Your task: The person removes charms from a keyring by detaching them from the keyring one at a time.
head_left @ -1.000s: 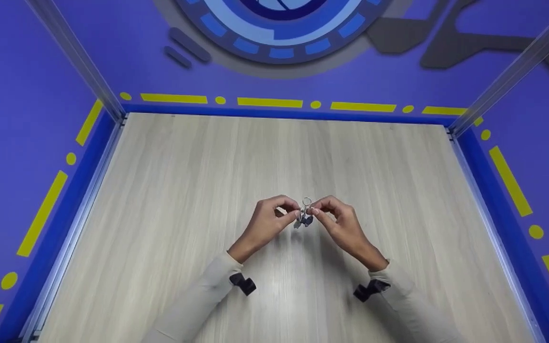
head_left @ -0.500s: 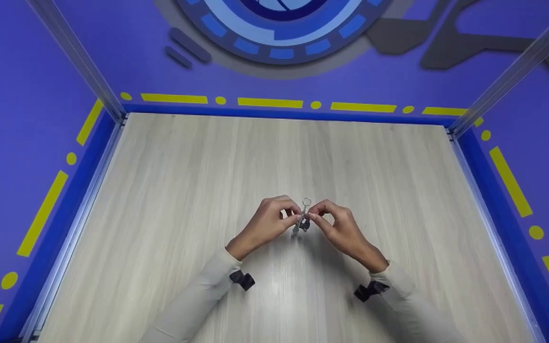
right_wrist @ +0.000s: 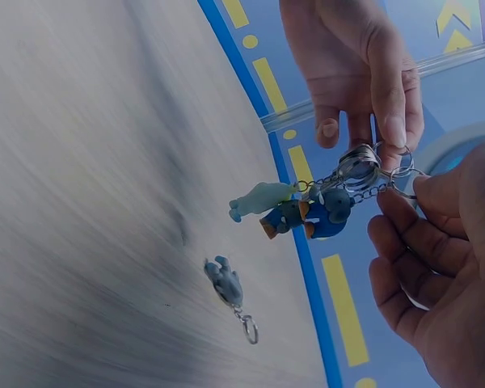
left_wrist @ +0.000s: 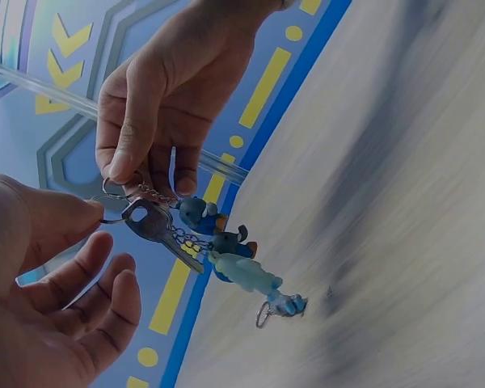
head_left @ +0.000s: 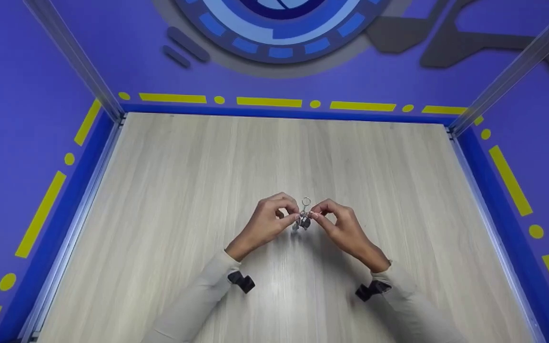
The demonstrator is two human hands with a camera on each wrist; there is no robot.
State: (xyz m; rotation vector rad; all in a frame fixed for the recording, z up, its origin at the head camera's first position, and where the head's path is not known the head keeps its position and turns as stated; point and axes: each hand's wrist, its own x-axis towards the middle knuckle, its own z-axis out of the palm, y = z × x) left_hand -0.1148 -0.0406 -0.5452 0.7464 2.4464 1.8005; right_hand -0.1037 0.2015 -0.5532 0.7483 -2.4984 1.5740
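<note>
Thumb and fingertips of my left hand (head_left: 267, 219) pinch a metal key ring (left_wrist: 111, 218), which carries a silver key (left_wrist: 151, 221). Across from it, my right hand (head_left: 343, 226) pinches another thin ring (right_wrist: 403, 192) close by; the two rings overlap, and whether they are linked is hard to tell. Small figure charms on short chains dangle below: dark blue animals with orange feet (left_wrist: 200, 217) and a pale green figure (left_wrist: 246, 272). A separate grey-blue animal keychain (right_wrist: 225, 281) lies on the table, its ring (head_left: 306, 201) showing between the hands in the head view.
The pale wood-grain table (head_left: 184, 166) is bounded by blue-purple panels (head_left: 274, 85) with yellow marks at back and sides. Metal posts (head_left: 76, 57) stand in the corners. A black wrist camera (head_left: 242, 281) sits on each sleeve.
Both hands shift only slightly while holding the rings. The hanging charms swing and turn a little between them. The keychain on the table stays where it was.
</note>
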